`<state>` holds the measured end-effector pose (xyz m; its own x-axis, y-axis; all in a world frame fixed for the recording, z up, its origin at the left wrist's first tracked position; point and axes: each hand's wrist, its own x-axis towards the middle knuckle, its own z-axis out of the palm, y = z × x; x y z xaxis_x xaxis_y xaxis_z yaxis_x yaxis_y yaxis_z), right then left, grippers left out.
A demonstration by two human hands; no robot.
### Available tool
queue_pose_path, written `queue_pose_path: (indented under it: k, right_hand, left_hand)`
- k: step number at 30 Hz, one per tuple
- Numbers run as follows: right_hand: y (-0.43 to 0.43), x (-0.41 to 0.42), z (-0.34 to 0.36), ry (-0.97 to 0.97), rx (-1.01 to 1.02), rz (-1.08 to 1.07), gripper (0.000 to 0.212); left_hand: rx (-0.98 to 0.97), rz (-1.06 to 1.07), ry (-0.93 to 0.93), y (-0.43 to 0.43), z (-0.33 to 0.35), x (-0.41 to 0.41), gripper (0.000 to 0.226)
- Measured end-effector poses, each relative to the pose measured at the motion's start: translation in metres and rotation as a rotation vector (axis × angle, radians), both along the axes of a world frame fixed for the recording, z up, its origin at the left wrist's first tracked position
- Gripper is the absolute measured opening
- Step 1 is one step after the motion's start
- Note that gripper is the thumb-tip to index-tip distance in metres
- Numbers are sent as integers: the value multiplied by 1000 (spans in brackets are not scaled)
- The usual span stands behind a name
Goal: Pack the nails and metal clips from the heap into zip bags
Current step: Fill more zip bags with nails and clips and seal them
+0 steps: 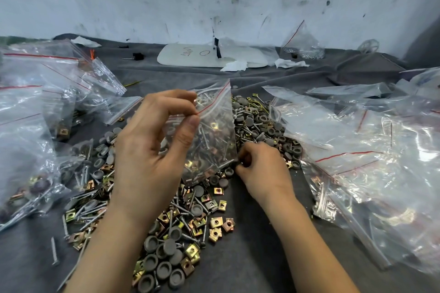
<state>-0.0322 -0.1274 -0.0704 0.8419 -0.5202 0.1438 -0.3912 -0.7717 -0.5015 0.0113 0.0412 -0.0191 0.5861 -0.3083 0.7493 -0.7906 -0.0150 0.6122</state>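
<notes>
Mid-job, nowhere near done.

- Left hand (152, 150) is up over the middle of the worktop (250, 261), thumb and fingertips pinching the bag (214, 140) at its mouth, right on the red zip line. Mouth is not sealed.
- The bag hangs over the heap (190, 221), its bottom resting on it. Roughly half full: nails and a few clips show through the plastic.
- Right hand (262, 166) is down at the heap beside the bag's lower corner, fingers curled tight. It may have a nail between the tips; I can't tell from here.
- The heap covers the middle of the worktop, from the near edge to past the bag. It is loose nails (54, 251), brass-coloured clips (215, 222) and grey caps (151, 244), all mixed.

Done so far: full bags (28, 126) are stacked along the left edge, with hardware visible inside. The right stack (357, 150) along the right edge is mostly clear plastic; a few near the front hold nails and clips.

Left to do: the bulk of the heap, many bags' worth I'd judge, then top up this bag and zip it.

Far edge: a white board (190, 57) and crumpled tissue, not in play.
</notes>
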Motion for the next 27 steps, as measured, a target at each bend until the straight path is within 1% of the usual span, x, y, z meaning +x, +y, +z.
queue_pose_path:
  k: [4, 10, 15, 18, 22, 25, 27]
  right_hand:
    - [-2, 0, -1, 36, -11, 11, 8]
    - [-2, 0, -1, 32, -45, -40, 11]
    - [-7, -2, 5, 87, 3, -45, 8]
    - [-4, -2, 6, 99, -27, -52, 11]
    - [-2, -1, 8, 97, -54, -62, 8]
    - [-6, -2, 8, 89, -44, -82, 11]
    - [-10, -5, 10, 10, 3, -92, 11]
  left_hand:
    - [10, 5, -4, -1, 1, -2, 7]
    - [25, 2, -8, -2, 0, -3, 7]
    - [19, 2, 8, -2, 0, -2, 7]
    - [19, 6, 17, -2, 0, -2, 7]
    - [-1, 4, 70, -1, -1, -1, 5]
    - [-13, -5, 119, 0, 0, 2, 7]
    - [-2, 4, 138, 3, 1, 4, 13]
